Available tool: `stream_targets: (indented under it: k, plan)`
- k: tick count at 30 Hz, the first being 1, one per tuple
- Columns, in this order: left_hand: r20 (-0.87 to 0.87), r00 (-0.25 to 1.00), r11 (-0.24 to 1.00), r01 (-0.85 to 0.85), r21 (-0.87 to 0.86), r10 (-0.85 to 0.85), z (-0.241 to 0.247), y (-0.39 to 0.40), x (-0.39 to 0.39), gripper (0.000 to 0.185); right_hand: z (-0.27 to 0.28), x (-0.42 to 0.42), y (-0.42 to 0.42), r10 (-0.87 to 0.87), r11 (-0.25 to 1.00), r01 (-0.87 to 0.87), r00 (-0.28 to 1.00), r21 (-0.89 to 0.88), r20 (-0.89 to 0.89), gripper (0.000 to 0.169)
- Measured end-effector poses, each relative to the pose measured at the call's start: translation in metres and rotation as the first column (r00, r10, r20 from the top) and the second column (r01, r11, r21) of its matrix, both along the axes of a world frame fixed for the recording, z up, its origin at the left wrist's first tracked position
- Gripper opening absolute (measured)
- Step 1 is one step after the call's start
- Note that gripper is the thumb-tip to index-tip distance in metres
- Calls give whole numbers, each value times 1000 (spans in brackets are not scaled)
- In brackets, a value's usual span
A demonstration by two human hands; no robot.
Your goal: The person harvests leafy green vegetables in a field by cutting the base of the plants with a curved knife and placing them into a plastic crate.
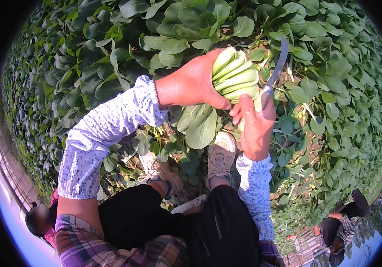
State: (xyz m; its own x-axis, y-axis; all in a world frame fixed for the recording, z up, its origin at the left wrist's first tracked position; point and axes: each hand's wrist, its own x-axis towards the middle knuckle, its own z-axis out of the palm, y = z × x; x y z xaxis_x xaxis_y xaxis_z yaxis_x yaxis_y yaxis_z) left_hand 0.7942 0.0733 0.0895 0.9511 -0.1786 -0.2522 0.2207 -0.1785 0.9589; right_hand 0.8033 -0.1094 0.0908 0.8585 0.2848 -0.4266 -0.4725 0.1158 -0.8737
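My left hand (194, 81) is wrapped around a bunch of bok choy (236, 75), its pale green stalk ends turned to the right. Leaves of the bunch (201, 128) hang below the hand, over my shoes. In my right hand (257, 125) is the pale handle of a sickle (278, 65), whose curved blade points up and away from me. The thumb and fingertips of that hand are close to the lower stalks; whether they touch them I cannot tell. Part of the handle is hidden by the right palm.
Dense rows of bok choy (94, 63) grow ahead and on both sides. Cut leaves and bare soil (306, 150) show at the right. My shoes (222, 155) stand among plants. One person (41, 220) is at the lower left; another (339, 230) bends beside crates (306, 242) at the lower right.
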Motion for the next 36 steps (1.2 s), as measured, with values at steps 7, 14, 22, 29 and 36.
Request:
stream_targets:
  k: [7, 14, 22, 29, 36]
  plan:
    - [8, 906, 411, 185, 893, -424, -12, 54, 49, 110, -46, 52, -3, 202, 957, -209, 978, -199, -53, 43]
    - [-7, 891, 199, 109, 974, -455, -48, 84, 4, 94, -111, 65, 22, 330, 808, -282, 944, -517, 1, 38]
    - [31, 901, 274, 99, 957, -433, -49, 87, 7, 93, -141, 63, 45, 392, 769, -249, 911, -588, 127, 36]
    - [19, 880, 371, 180, 911, -475, -28, 103, 0, 94, -145, -8, 5, 492, 754, -346, 861, -558, 130, 36]
    - [-19, 872, 320, 200, 926, -490, -32, 114, -1, 87, -112, 61, 37, 283, 864, -219, 956, -453, 79, 36]
